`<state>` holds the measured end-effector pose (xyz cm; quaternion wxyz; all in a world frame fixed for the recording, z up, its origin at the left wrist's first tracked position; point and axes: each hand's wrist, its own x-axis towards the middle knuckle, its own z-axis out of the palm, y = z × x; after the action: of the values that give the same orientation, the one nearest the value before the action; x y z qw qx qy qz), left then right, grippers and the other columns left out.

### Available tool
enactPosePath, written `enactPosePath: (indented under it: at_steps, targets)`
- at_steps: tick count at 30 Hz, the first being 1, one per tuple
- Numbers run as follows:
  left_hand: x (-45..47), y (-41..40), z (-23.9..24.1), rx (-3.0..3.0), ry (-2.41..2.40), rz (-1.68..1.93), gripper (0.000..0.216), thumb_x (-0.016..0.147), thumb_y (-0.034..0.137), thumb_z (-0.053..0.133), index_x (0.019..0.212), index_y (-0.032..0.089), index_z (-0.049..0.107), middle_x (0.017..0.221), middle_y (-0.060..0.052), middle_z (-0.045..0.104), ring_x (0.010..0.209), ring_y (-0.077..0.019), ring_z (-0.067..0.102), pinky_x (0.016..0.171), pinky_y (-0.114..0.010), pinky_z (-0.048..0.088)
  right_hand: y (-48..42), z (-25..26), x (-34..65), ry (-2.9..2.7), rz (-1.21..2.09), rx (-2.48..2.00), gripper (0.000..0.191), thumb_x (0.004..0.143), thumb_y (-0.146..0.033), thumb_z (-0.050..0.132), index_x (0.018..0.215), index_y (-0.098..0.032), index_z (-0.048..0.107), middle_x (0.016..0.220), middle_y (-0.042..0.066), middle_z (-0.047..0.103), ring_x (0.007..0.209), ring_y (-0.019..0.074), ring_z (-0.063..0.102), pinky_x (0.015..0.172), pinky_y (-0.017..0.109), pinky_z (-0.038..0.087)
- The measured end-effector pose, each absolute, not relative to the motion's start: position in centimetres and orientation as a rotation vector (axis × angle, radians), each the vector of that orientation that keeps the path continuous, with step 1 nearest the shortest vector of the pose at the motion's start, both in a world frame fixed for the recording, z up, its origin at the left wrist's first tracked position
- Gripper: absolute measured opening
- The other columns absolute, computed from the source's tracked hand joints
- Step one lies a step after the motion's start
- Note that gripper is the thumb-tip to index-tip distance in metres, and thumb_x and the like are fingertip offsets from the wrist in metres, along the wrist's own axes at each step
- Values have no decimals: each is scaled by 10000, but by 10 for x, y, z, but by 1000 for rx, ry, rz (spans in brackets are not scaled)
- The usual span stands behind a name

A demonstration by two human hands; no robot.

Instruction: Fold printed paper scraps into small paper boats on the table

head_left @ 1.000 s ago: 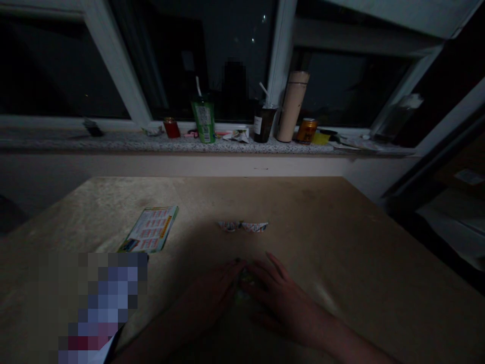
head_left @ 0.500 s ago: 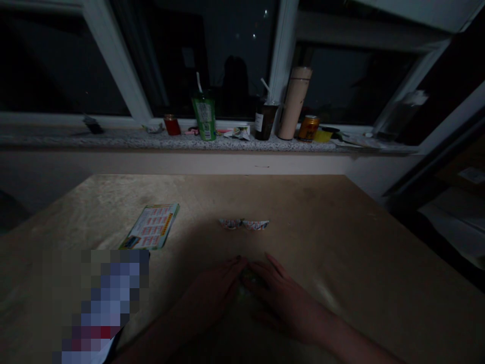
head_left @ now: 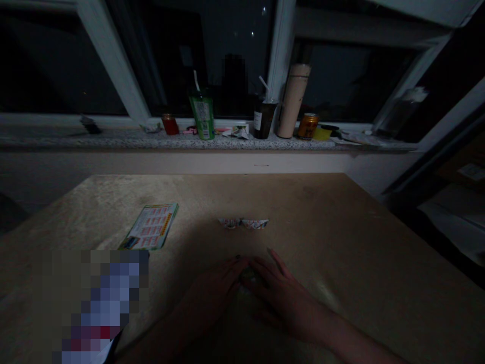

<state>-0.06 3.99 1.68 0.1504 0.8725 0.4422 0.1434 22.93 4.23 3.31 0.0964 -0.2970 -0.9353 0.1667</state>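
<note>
One left hand (head_left: 217, 279) and one right hand (head_left: 279, 289) meet at the frame's lower centre over a small, dim scrap (head_left: 243, 289) on the tabletop (head_left: 341, 227); I cannot tell whether either grip clamps it. Probably papery, light and easily creased, it suits an edge pinch.

The person's left hand (head_left: 214, 285) and right hand (head_left: 282, 293) are bare — as are both forearms (head_left: 341, 331), uncovered as far as the view's lower edge. The fingers (head_left: 279, 262) are slim, narrowing toward the tips; a small dark spot (head_left: 238, 257) marks the left fingertips — too dim to identify.
</note>
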Motion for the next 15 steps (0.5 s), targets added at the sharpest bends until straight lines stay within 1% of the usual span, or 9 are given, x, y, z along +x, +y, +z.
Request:
enactPosePath:
  at_steps: [7,11,15]
  targets:
    - [1,40,18,2523,1267,409,414,930,149,384,1337,201,440,1357,-58,526,1216,-187,508,1023,-359,401,41,36,229,-2792,509,-907,652,883,-351,567,1457,-278,266,1534,78,226,1407,256,178,1136,543,-18]
    - [0,41,16,2538,1265,397,413,930,128,377,1332,185,452,1362,-65,521,1230,-180,494,1033,-346,389,41,33,229,-2795,506,-928,660,877,-351,572,1458,-275,268,1537,91,211,1412,246,158,1144,525,17]
    - [1,41,15,2549,1277,388,420,927,108,365,1332,178,451,1364,-72,517,1226,-180,498,1028,-337,396,42,31,229,-2787,516,-939,662,871,-350,579,1456,-267,280,1541,93,200,1408,253,175,1151,500,49]
